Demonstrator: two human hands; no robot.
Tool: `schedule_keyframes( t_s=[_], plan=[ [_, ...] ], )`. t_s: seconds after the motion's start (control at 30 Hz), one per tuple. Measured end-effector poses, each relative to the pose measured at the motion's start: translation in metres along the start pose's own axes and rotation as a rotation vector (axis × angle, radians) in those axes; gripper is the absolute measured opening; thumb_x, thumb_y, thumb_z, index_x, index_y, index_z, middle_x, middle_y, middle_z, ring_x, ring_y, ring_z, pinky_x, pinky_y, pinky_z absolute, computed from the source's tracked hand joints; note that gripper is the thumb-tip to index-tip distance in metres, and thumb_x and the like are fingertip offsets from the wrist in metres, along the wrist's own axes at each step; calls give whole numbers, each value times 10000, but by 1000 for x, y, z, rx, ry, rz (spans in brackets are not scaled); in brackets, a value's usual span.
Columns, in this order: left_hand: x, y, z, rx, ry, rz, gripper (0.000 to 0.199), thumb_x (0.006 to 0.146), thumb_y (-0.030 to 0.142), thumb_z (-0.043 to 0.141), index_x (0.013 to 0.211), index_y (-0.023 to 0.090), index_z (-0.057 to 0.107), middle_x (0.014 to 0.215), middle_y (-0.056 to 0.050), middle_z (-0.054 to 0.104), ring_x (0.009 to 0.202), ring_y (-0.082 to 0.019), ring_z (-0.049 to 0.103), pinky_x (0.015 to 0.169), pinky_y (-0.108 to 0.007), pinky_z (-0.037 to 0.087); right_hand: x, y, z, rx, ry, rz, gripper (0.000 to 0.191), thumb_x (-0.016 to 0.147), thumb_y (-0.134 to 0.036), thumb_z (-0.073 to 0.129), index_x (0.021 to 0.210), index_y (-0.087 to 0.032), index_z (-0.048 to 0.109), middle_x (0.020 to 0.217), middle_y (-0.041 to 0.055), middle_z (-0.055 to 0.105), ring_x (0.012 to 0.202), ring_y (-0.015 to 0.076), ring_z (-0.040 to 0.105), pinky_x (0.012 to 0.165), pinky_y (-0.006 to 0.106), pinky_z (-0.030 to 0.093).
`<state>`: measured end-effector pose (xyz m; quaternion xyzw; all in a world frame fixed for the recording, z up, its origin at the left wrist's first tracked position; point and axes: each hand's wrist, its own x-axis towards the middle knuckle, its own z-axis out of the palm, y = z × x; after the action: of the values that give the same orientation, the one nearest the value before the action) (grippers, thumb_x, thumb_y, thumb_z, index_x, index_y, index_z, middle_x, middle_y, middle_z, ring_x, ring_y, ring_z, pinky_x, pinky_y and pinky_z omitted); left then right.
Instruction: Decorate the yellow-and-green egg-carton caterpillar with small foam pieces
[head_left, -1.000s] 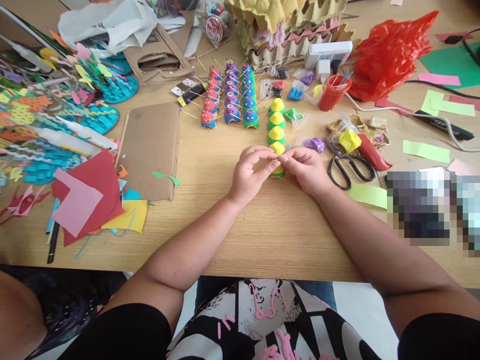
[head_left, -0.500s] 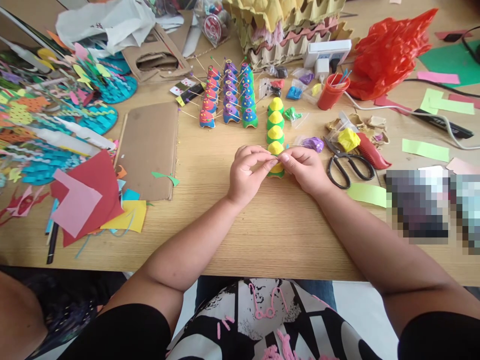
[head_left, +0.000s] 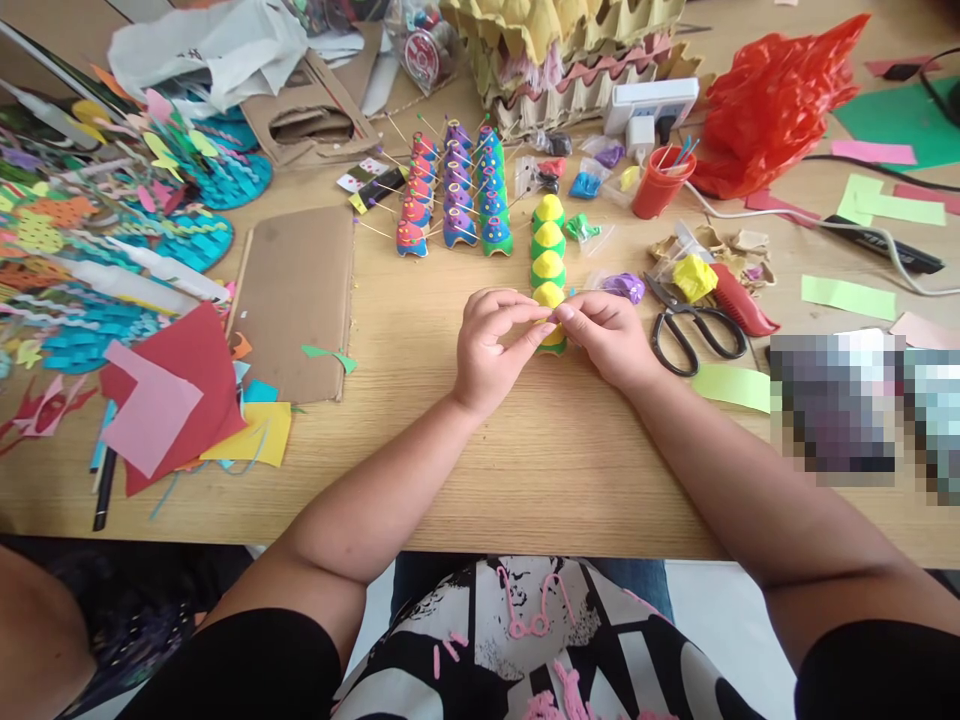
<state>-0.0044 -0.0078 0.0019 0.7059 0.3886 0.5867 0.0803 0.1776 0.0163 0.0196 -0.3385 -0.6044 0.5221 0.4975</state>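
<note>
Left hand (head_left: 491, 345) and right hand (head_left: 611, 335) meet over the yellow-and-green strip (head_left: 548, 266) at its six o'clock end; I can't tell either grip's closure or contents.

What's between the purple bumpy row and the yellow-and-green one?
The blue-and-green row stands between the purple row and the yellow-and-green row; the head view shows it.

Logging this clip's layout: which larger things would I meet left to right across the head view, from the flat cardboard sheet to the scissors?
Flat cardboard sheet, red-and-blue bumpy strip, purple-and-blue strip, green-and-blue strip, yellow-and-green strip, scissors.
</note>
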Motion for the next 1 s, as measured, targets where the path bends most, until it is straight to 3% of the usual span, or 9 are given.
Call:
schedule_keyframes(
  t_s=[0.57,0.77,1.0],
  plan=[
    [-1,-1,-1,75,31,74,75,990,331,800,946,281,836,988,8,784,1080,-158,689,1043,-343,598,-1,-6,3,22,-81,11,543,806,-684,864,709,-162,752,603,-36,550,579,77,424,574,256,379],
    [0,1,-4,78,-61,23,294,1011,407,770,1274,279,793,1206,-34,795,1148,-167,717,1067,-352,582,-1,0,0,27,-16,8,517,834,-677,843,749,-171,785,571,-45,542,575,82,451,585,252,413],
    [0,-1,-1,61,-32,27,147,996,379,792,1091,275,833,1071,-18,786,1095,-165,712,1049,-349,580,-1,-1,1,16,-14,-11,526,817,-688,852,715,-180,762,569,-40,537,574,89,442,569,257,394]
  ],
)
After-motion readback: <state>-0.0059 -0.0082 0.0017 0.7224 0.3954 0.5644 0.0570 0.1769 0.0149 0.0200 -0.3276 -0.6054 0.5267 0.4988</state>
